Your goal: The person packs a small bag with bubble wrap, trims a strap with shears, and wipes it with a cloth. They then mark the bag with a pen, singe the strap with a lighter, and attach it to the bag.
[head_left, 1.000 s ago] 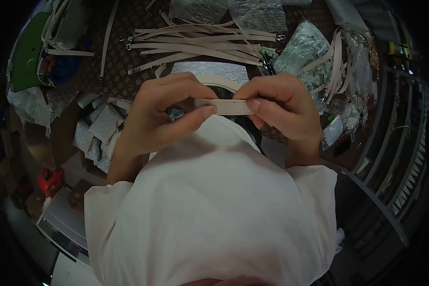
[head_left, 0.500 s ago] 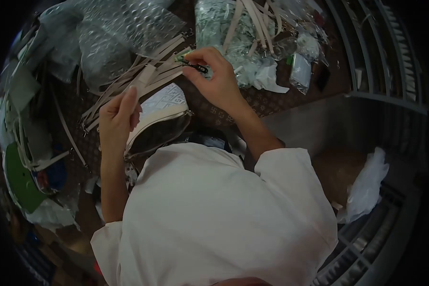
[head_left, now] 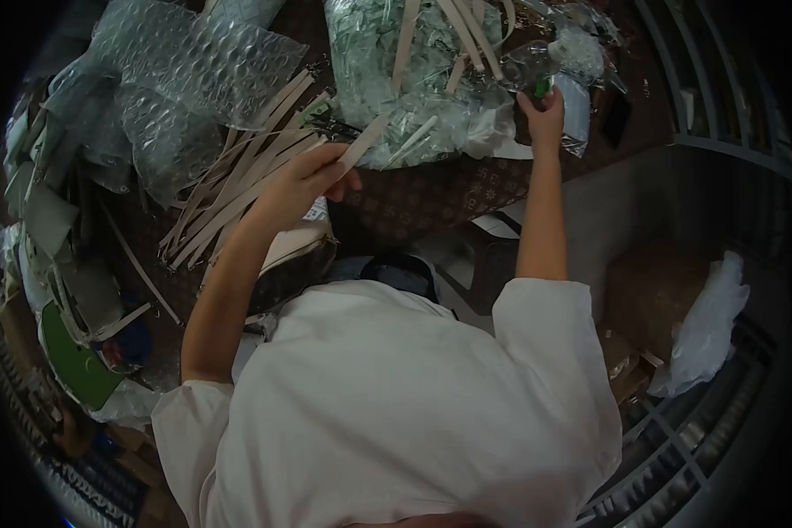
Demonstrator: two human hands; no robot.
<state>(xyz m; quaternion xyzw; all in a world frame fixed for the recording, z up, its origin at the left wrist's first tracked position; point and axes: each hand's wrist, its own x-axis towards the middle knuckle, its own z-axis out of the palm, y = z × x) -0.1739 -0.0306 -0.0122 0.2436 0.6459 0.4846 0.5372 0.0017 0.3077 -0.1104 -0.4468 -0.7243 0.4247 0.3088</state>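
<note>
My left hand (head_left: 304, 187) is closed on a flat beige strip (head_left: 363, 143) that points up and to the right. Below that hand, a pale bag (head_left: 301, 246) with a dark opening lies close to my body. Out to the right, my right hand (head_left: 546, 119) pinches at a small green item (head_left: 542, 87) beside a clear-wrapped white packet (head_left: 574, 106). Several beige straps (head_left: 238, 189) with metal clips lie left of my left hand. A dark clip with a green piece (head_left: 315, 109) rests at their upper end.
Bubble wrap (head_left: 194, 66) covers the upper left. A large clear plastic bag of pale green pieces (head_left: 414, 97) sits at the top centre. A green panel (head_left: 75, 356) is at the far left, a metal rack (head_left: 735, 150) on the right, and a white plastic bag (head_left: 704, 326) at the lower right.
My right hand has let go of the dark clip and moved right to the green item. My left hand has moved right with the strip. The view has shifted slightly.
</note>
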